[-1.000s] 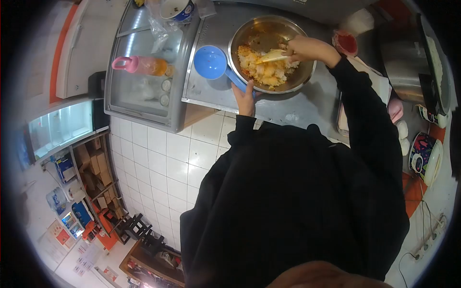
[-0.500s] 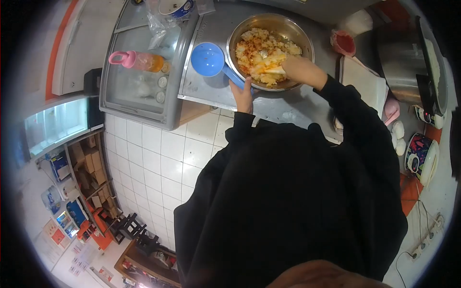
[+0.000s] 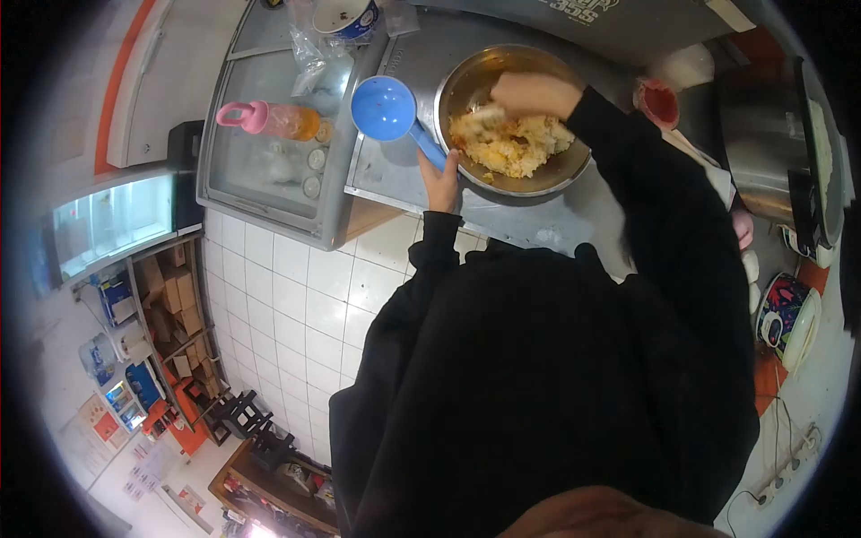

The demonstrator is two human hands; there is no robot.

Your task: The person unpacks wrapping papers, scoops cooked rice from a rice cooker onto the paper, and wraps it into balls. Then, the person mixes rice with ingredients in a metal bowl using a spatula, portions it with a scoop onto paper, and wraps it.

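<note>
My left hand (image 3: 439, 182) is closed around the handle of a blue plastic dipper (image 3: 384, 109), whose round cup faces up left of the bowl. A large metal mixing bowl (image 3: 560, 182) stands on the counter. Inside it lies rice (image 3: 520, 154) mixed with orange-red seasoning. My right hand (image 3: 536, 95) is closed over the far part of the bowl. From its fingers a pale utensil (image 3: 487, 117) reaches down to the rice; motion blur hides its exact shape.
Left of the metal counter (image 3: 395, 184) is a glass-topped freezer (image 3: 260, 179) bearing a pink-lidded bottle (image 3: 273, 120) and a paper tub (image 3: 345, 16). On the right are a red container (image 3: 657, 103) and a big metal pot (image 3: 762, 134). Tiled floor (image 3: 300, 278) lies below.
My right hand has moved from the near right of the rice to the bowl's far side, and the rice is pushed about. My left hand still holds the dipper, with its handle now clear of the rim.
</note>
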